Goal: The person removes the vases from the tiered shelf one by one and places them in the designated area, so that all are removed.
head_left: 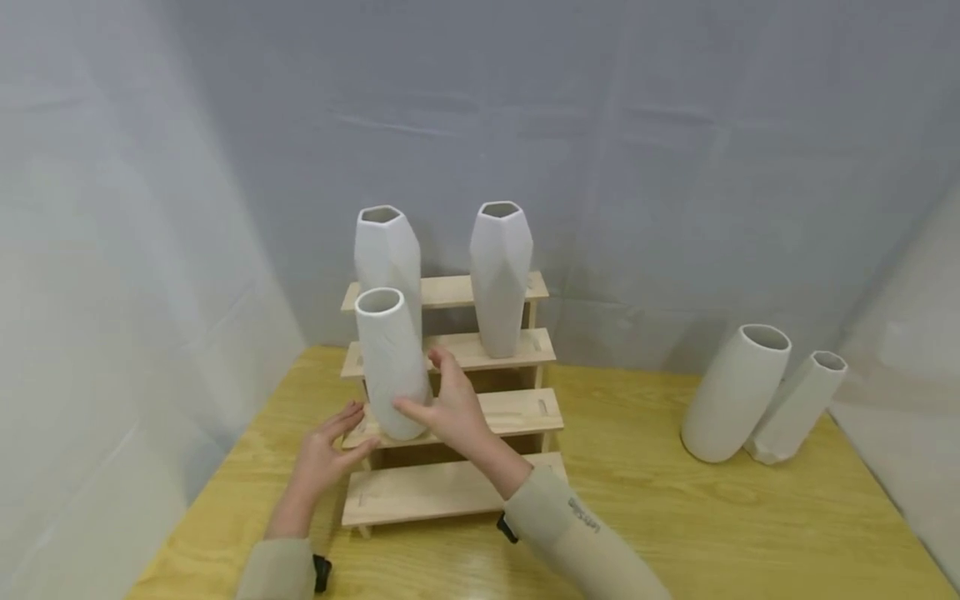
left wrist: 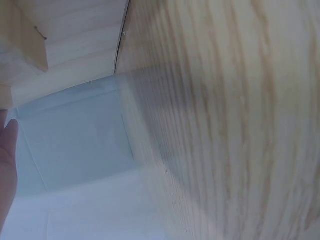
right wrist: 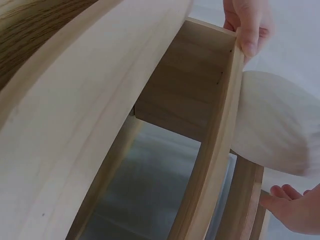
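Note:
A white round-mouthed vase (head_left: 392, 358) stands on the third tier from the top of a wooden step shelf (head_left: 442, 492), leaning slightly left. My right hand (head_left: 453, 408) is at its right side, thumb in front of the lower body, fingers extended. In the right wrist view, the right hand (right wrist: 297, 210) appears below the vase (right wrist: 275, 122), with a gap between them. My left hand (head_left: 322, 454) is at that tier's left end, fingers straight and spread; the right wrist view shows its thumb at the board's corner. Only a sliver of the left hand (left wrist: 6, 165) shows in the left wrist view.
Two faceted white vases stand farther back, one at left (head_left: 386, 250), its base hidden, and one on the second tier at right (head_left: 501, 275). On the yellow wood-grain table (head_left: 637, 517), a rounded vase (head_left: 731, 400) and a narrower vase (head_left: 798, 408) stand at right. Grey cloth hangs behind.

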Demonstrator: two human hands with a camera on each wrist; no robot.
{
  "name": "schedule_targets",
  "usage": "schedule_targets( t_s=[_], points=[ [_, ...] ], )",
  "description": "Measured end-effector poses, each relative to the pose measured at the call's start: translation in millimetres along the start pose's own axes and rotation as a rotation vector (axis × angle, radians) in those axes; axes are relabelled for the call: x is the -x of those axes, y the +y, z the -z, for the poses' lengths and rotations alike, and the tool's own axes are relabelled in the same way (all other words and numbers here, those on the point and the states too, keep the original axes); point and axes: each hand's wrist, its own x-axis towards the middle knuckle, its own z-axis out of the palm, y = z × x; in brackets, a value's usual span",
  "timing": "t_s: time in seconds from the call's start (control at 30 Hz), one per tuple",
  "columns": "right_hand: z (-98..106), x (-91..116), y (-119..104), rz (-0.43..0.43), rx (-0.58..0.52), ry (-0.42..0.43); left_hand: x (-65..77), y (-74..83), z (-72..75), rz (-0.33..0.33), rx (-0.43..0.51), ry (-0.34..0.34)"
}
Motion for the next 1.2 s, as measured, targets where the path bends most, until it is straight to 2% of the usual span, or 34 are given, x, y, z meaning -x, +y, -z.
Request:
schedule_targets(
  t_s=[0.37, 0.6, 0.97, 1.2],
  points=[
    [-7.9, -2.4, 0.2, 0.058, -0.03, -0.011, 2.5, -1.3, -1.8, -0.033, -0.014, 0.021],
    [-13.1, -6.1, -1.1, 0.067, -0.08, -0.007, 2.1, -1.1, -1.9, -0.013, 0.001, 0.015],
    [-15.2, -10.0, 0.1, 0.115, -0.049, 0.028, 0.0, -1.8, -1.2, -0.011, 0.01, 0.02],
    [-16.6, -9.5, -1.9, 0.099, -0.041, 0.038, 1.3, -2.1, -1.4, 0.01, 0.014, 0.002]
  ],
)
